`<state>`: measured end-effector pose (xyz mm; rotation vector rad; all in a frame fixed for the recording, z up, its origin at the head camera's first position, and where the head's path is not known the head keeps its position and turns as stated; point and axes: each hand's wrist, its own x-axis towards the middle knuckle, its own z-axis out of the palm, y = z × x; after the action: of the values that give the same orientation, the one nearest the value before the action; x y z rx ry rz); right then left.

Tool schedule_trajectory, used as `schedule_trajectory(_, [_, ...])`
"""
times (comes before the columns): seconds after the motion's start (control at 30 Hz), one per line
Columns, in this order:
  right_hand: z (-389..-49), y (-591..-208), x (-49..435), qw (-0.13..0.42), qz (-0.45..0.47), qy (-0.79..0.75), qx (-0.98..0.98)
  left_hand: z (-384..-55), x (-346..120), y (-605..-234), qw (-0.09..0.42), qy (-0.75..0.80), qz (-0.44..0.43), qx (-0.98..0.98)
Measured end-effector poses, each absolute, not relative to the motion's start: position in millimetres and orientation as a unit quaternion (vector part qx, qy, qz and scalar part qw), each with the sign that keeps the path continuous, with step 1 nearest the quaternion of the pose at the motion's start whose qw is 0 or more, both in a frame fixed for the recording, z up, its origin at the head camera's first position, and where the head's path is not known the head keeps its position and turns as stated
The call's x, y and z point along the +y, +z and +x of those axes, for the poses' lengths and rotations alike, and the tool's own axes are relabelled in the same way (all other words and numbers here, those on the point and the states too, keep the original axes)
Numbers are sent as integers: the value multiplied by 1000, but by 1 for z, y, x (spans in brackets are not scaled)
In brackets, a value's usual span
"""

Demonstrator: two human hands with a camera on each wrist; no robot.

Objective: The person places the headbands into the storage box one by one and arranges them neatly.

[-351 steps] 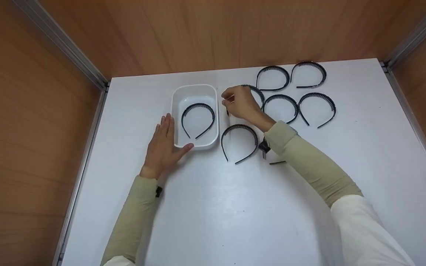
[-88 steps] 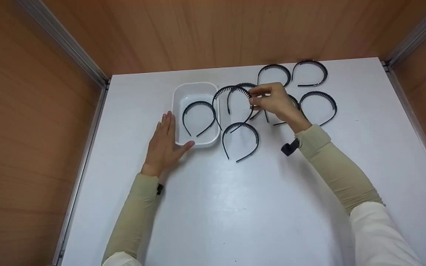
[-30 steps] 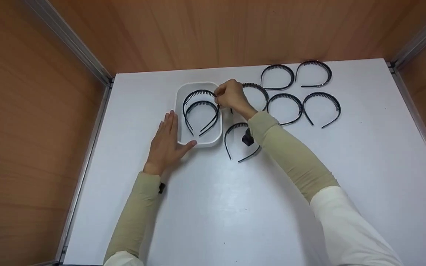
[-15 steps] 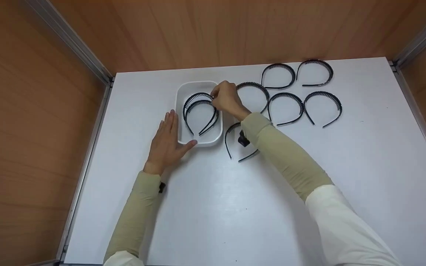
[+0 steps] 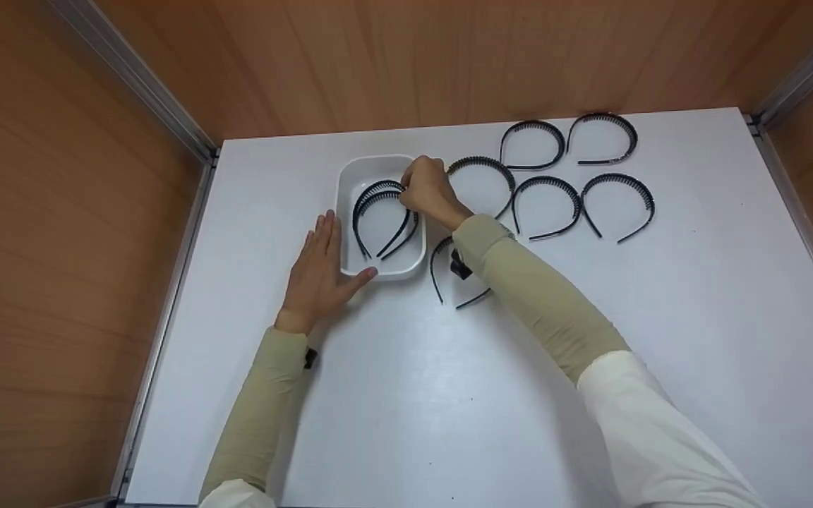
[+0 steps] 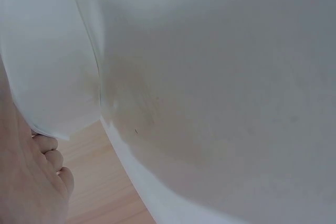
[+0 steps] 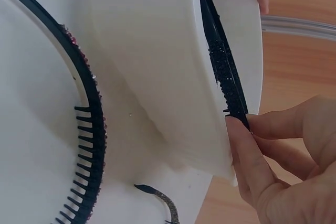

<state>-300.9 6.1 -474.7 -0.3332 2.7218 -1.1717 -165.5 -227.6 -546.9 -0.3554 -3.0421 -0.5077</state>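
My right hand (image 5: 429, 189) is over the right rim of the white tray (image 5: 378, 159). In the right wrist view its thumb and fingertips pinch a black toothed headband (image 7: 226, 72), whose outer face is covered in dark, sparkly stones. The band is inside the tray wall (image 7: 173, 82). Another black headband (image 5: 399, 245) lies in the tray, nearly overlapped by the held one in the head view. My left hand (image 5: 312, 275) is flat along the tray's left side with fingers straight and thumb spread towards the front corner; the left wrist view shows its curled outer fingers (image 6: 55, 158).
Several more black headbands lie on the white table right of the tray, such as one at the back right (image 5: 634, 144) and one at the front (image 5: 473, 301), partly under the right wrist. Wooden walls (image 5: 449, 63) enclose the back and sides.
Earlier the tray held one headband; my right hand lifted a second from the table, carried it left and lowered it inside, nearly over the first. The left hand stays put.
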Motion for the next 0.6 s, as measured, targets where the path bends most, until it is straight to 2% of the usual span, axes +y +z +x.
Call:
schedule_trajectory(0.3, [-302,-476,1,74,-136,-364,918,-165,-228,-546,21,-160,-118,-980])
schedule_trajectory(0.6, [-301,-475,-2,102,-131,-345,924,-164,-226,-546,27,-165,-119,-979])
